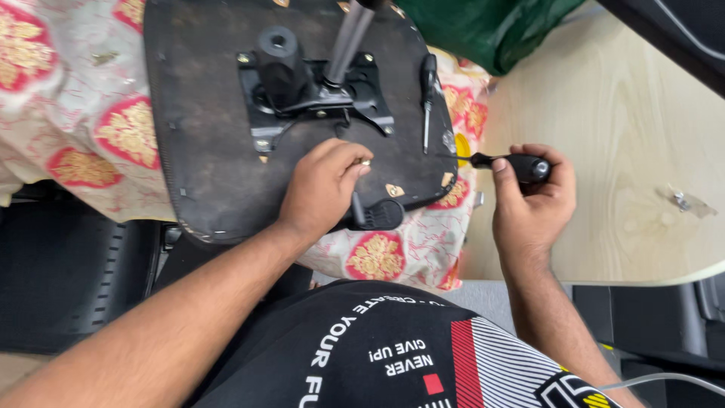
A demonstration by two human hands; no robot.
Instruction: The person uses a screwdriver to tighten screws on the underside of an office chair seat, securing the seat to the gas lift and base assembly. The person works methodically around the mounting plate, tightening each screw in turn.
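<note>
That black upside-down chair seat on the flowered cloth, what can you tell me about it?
The chair seat lies underside up on a patterned pink and cream cloth. Its underside is dark, scuffed and rounded at the corners. A black metal mounting plate is fixed near its middle, with a grey gas-lift column rising from it and a black knob beside it. A spare screwdriver rests on its right edge. The left hand presses on it; the right hand holds a black-handled screwdriver just off its edge.

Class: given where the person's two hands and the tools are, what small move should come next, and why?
Probably bring the screwdriver in the right hand to the gold screw at the left hand fingertips: its tip is off the seat underside.
</note>
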